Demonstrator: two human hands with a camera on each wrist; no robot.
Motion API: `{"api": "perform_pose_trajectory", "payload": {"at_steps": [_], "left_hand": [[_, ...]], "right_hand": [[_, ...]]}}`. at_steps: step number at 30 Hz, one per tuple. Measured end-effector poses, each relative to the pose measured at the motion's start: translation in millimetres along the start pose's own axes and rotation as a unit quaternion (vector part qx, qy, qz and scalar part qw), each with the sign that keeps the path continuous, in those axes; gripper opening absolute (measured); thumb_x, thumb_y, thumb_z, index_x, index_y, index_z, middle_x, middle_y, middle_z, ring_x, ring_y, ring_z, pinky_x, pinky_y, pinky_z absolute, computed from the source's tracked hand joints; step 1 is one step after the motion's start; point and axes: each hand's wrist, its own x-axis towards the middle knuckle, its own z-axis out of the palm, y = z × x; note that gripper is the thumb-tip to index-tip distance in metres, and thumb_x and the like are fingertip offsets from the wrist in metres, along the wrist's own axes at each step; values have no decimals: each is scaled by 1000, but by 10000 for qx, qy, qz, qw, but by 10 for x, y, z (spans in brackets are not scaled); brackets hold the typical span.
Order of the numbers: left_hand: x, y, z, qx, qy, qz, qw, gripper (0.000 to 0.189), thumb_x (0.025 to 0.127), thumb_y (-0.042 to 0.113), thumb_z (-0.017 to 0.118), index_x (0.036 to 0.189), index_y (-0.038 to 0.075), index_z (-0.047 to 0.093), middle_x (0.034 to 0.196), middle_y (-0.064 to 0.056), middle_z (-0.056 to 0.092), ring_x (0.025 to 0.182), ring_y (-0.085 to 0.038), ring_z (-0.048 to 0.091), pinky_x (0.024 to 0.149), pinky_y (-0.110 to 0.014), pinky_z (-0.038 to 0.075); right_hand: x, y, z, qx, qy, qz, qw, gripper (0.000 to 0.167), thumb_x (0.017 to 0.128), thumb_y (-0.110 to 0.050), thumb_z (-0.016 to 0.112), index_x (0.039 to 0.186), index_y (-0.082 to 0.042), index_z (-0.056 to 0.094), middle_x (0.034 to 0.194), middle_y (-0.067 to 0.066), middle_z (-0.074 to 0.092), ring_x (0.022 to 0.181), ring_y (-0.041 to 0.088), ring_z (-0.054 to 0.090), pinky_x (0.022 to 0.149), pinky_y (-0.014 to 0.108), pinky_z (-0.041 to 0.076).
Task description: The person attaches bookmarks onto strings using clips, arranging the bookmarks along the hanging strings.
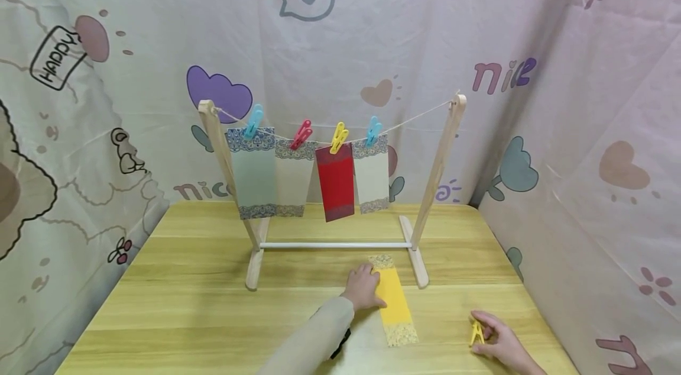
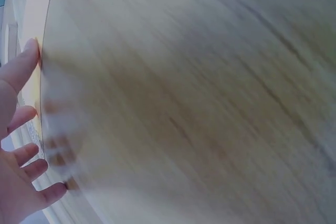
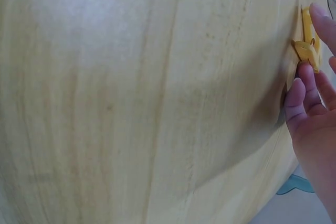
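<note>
A yellow paper card (image 1: 394, 298) with patterned ends lies flat on the table. Along its left edge rests my left hand (image 1: 363, 287), fingers spread and touching the card; in the left wrist view the left hand (image 2: 21, 182) has its thumb and fingertips at the card's edge (image 2: 38, 14). Off to the right, my right hand (image 1: 500, 344) holds a yellow clothespin (image 1: 476, 333) between thumb and fingers, low over the tabletop. The right wrist view has this clothespin (image 3: 308, 45) at the fingertips of the right hand (image 3: 317, 124).
Behind the hands stands a wooden rack (image 1: 441, 168) with a string. From it hang a pale green card (image 1: 254, 180), a cream card (image 1: 291, 183), a red card (image 1: 336, 183) and a white card (image 1: 373, 177), each under a coloured clothespin. A white rod (image 1: 335, 245) joins the rack's feet.
</note>
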Motion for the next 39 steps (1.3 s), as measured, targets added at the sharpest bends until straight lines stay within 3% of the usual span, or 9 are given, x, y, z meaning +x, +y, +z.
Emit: {"api": "perform_pose_trajectory", "payload": {"at_steps": [6,11,17,25,33,39], "left_hand": [[-2,-71,3,-619,-59,-92,9980,78,49,57,78,108,12,51,110,-5,46,105,-23,41,85,-44,38],[-15,-111,-11,-839,-346,-137,9958,96,44,57,80,120,11,43,127,-14,36,124,-35,26,98,-52,25],[-43,-117,-23,-927,-664,-151,9934,104,43,55,81,126,10,39,139,-23,22,129,-39,15,100,-56,17],[-29,-134,-18,-555,-576,5,9968,107,41,60,79,128,12,39,134,-16,30,126,-33,23,100,-51,21],[-9,-176,-19,-852,-323,97,9958,91,51,56,78,124,13,45,122,-9,42,115,-27,35,95,-46,29],[-23,-191,-33,-876,-230,116,9958,94,46,54,81,123,12,47,115,-8,46,108,-25,38,92,-44,31]], "right_hand": [[4,3,13,-162,50,81,9998,64,62,0,76,112,20,43,107,-17,50,66,14,43,47,22,37],[8,19,27,-412,92,188,9989,65,60,-3,78,112,20,45,103,-11,52,64,13,43,47,23,36],[22,20,76,-818,294,235,9959,65,57,-4,80,110,17,49,97,4,53,62,11,41,49,24,34],[60,-9,123,-1181,497,669,9895,67,54,-7,82,111,13,53,94,11,53,64,7,41,52,21,36],[84,-28,140,-1360,667,1040,9830,67,51,-7,82,110,10,55,92,7,53,65,6,40,54,21,36],[106,-80,151,-1368,624,1434,9782,67,52,-8,83,111,8,56,100,9,55,71,4,43,61,21,40]]}}
